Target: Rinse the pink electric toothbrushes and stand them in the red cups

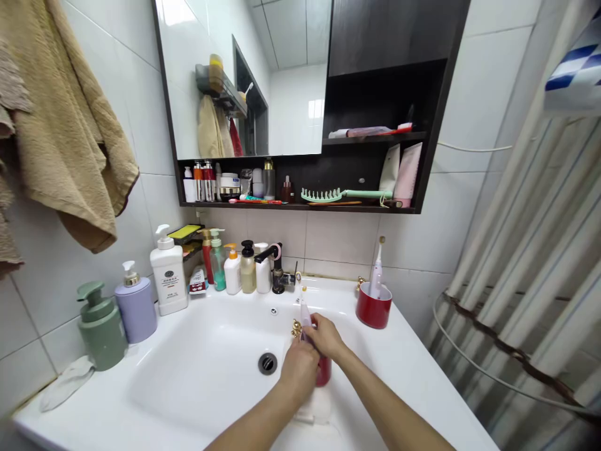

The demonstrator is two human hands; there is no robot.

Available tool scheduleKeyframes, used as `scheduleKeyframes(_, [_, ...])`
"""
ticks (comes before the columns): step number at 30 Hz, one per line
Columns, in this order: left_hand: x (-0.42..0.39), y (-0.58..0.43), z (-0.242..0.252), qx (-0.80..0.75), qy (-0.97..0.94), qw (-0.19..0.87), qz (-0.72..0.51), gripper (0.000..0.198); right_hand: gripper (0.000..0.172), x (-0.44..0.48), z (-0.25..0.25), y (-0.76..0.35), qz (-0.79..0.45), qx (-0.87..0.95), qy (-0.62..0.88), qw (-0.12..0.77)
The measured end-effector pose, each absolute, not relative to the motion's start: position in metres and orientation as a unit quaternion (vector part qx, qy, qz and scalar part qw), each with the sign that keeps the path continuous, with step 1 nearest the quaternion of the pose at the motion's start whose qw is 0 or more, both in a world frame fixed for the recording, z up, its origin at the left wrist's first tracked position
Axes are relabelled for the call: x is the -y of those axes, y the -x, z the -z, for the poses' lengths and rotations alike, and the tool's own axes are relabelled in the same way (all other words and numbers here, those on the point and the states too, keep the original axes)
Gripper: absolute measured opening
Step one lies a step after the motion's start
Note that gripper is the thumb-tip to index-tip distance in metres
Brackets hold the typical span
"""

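Note:
Over the right side of the white sink (pixel 197 369), my left hand (pixel 299 371) is closed around a red cup (pixel 323 371) with a gold handle, only partly visible behind the fingers. My right hand (pixel 325 336) is pinched on the handle of an electric toothbrush (pixel 305 307) that stands up out of that cup, its head pointing at the faucet (pixel 275 266). A second red cup (pixel 373 305) with another toothbrush (pixel 377 266) stands on the counter to the right.
Pump bottles line the back and left rim: green (pixel 100 326), lilac (pixel 135 304), white (pixel 168 275), and several smaller ones. A tan towel (pixel 70 125) hangs at the left. A mirror cabinet (pixel 300 106) with shelves hangs above. A striped shower curtain (pixel 539 263) is at the right.

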State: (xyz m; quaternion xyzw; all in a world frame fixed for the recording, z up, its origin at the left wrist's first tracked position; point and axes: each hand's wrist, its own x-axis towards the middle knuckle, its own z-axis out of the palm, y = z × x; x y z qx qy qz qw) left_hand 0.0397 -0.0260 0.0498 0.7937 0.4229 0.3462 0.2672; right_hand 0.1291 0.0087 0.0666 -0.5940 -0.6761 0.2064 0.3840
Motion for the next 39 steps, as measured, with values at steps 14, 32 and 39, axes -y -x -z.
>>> scheduleKeyframes(14, [0.016,-0.033,-0.09,-0.347,-0.509,0.563,-0.551,0.029,0.031,0.071,-0.099,-0.133,-0.41,0.564,0.527,0.486])
scheduleKeyframes(32, [0.01,-0.033,-0.086,-0.333,-0.27,0.683,-0.592,0.01,0.03,0.072,-0.066,-0.111,-0.583,0.501,0.504,0.394])
scheduleKeyframes(39, [0.009,-0.034,-0.087,-0.334,-0.257,0.679,-0.602,0.004,0.027,0.073,-0.067,-0.108,-0.532,0.512,0.544,0.398])
